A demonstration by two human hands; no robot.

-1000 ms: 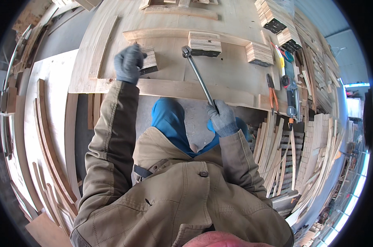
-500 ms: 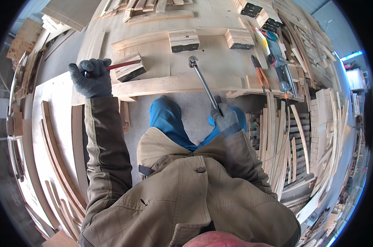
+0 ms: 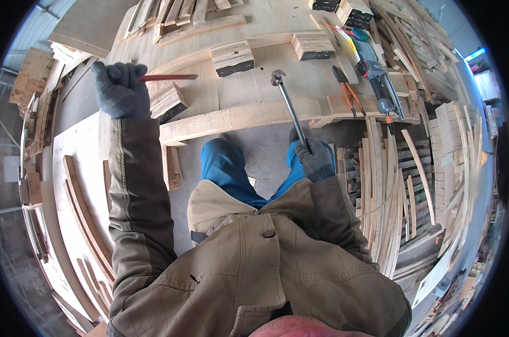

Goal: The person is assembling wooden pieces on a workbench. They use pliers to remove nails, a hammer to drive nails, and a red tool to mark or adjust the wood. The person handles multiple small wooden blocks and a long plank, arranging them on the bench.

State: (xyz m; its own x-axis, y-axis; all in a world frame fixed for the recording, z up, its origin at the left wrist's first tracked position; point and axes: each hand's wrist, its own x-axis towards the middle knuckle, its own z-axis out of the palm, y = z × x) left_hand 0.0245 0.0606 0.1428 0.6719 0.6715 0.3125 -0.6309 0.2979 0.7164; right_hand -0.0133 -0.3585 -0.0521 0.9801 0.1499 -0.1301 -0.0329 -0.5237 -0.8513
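Observation:
My left hand (image 3: 121, 91), in a grey knit glove, is closed in a fist around a slim red bar-like tool (image 3: 165, 77). Its darker end points right, past a stacked-plywood block (image 3: 169, 103) at the bench's near left. My gloved right hand (image 3: 315, 162) grips the lower handle of a claw hammer (image 3: 290, 108). The hammer slants up and left, its metal head over the near part of the wooden bench (image 3: 237, 84). Whether the red tool touches the block cannot be made out.
Two more plywood blocks (image 3: 232, 59) (image 3: 312, 46) sit along a wooden strip. Orange-handled pliers (image 3: 349, 92) and a power tool (image 3: 380, 90) lie at the bench's right. Wood strips (image 3: 372, 185) are piled below them; a pale panel (image 3: 86, 163) stands at left.
My left hand has risen with the red tool, whose end has left its place over the near left block. The whole view has shifted slightly, and the hammer remains in my right hand.

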